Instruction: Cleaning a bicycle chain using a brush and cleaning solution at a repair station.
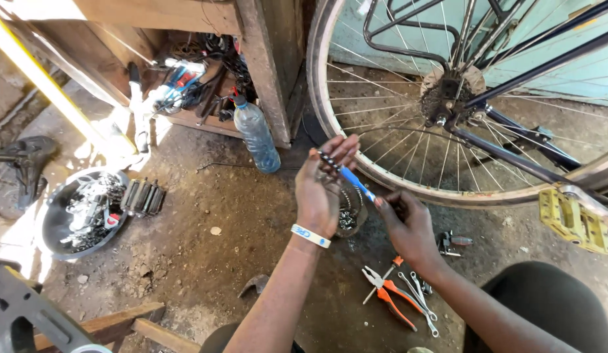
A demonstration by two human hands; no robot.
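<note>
From the head view, the two forearms rise from the bottom edge, with a dark-clad knee (546, 307) at lower right. The left hand (320, 193), a white wristband (310, 235) on its wrist, is lifted palm away from the camera; its fingers curl around the dark metal end of a blue-handled tool (348, 176), pinching it near the tip. The right hand (408, 225) closes on the lower end of the same tool, fingers wrapped around the handle. Just behind the left hand a small round container of metal parts (351, 212) sits on the dirt floor (219, 248).

Below the right hand lie orange-handled pliers (392, 297) and a few spanners (422, 297), close together on the ground. A bicycle wheel (408, 124) stands behind the hands, its hub and spokes in view, and a yellow pedal (574, 221) juts in at the right. To the left, a clear plastic bottle (257, 136) stands against a wooden post (265, 65), and a dark bowl of chain and parts (85, 212) rests further left.
</note>
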